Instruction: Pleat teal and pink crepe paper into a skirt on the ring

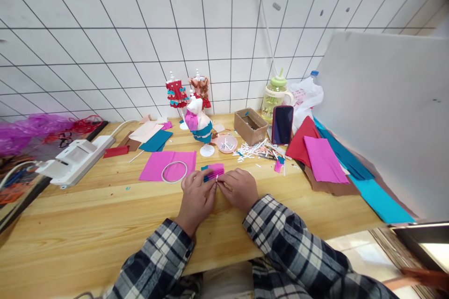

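A small folded piece of pink and teal crepe paper (214,171) is between my hands, just above the table. My left hand (197,196) pinches its left side with thumb and fingers. At its near end, the fingertips of my right hand (240,188) close on a tiny white strip (217,178); its lower part is hidden by the fingers. Left of my hands, a silvery ring (174,162) lies on a flat pink crepe sheet (149,168). Beyond them stands a white miniature dress form (196,104), dressed in pink, white and teal paper.
Two more dressed forms, one red (176,93) and one brown (199,86), stand behind. A pink dish (228,136), scattered white paper strips (250,150), a cardboard box (250,131), a phone (282,124) and a bottle (273,98) sit back right. A power strip (82,159) lies left, crepe sheets (324,161) right.
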A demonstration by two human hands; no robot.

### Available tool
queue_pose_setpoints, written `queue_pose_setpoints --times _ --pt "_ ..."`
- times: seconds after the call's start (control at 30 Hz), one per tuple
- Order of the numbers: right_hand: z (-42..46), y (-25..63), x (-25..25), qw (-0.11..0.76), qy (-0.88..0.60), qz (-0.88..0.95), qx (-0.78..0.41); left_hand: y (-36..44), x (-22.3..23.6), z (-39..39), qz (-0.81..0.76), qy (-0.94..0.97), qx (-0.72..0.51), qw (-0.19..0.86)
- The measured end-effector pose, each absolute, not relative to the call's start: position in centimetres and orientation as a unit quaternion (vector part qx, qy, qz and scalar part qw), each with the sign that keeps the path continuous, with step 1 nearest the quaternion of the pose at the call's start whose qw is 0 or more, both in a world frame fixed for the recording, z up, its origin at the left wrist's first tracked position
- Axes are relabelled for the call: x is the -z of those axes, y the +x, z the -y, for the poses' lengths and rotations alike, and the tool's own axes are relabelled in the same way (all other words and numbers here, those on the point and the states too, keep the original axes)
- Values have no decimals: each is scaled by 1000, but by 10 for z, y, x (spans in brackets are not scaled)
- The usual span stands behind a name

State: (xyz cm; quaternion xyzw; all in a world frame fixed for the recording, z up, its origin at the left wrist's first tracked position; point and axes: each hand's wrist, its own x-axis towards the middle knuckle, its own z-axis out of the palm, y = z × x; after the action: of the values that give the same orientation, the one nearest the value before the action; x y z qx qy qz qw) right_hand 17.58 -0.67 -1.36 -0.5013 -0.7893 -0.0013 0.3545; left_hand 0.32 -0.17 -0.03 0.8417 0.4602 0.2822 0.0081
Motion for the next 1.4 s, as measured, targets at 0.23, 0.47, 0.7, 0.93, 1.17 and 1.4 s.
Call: queue_pose_setpoints --times 0.23,0.47,0.7,0.93,1.17,1.4 --pt "9 170 15 405 -521 749 -53 3 -2 5 -453 846 -282 -11" --pt "9 163 19 453 -528 695 -180 0 1 -1 -454 831 -315 61" --pt "10 164 21 459 -513 711 -144 -4 7 -7 -434 832 -333 96" --pt "12 163 17 421 -532 722 -135 -2 0 -3 -430 856 -279 77" --pt "3 156 22 471 -572 604 -294 -1 3 -4 -434 857 -275 48" --pt "6 155 23 493 -530 603 -334 -1 10 -11 -472 798 -347 141"
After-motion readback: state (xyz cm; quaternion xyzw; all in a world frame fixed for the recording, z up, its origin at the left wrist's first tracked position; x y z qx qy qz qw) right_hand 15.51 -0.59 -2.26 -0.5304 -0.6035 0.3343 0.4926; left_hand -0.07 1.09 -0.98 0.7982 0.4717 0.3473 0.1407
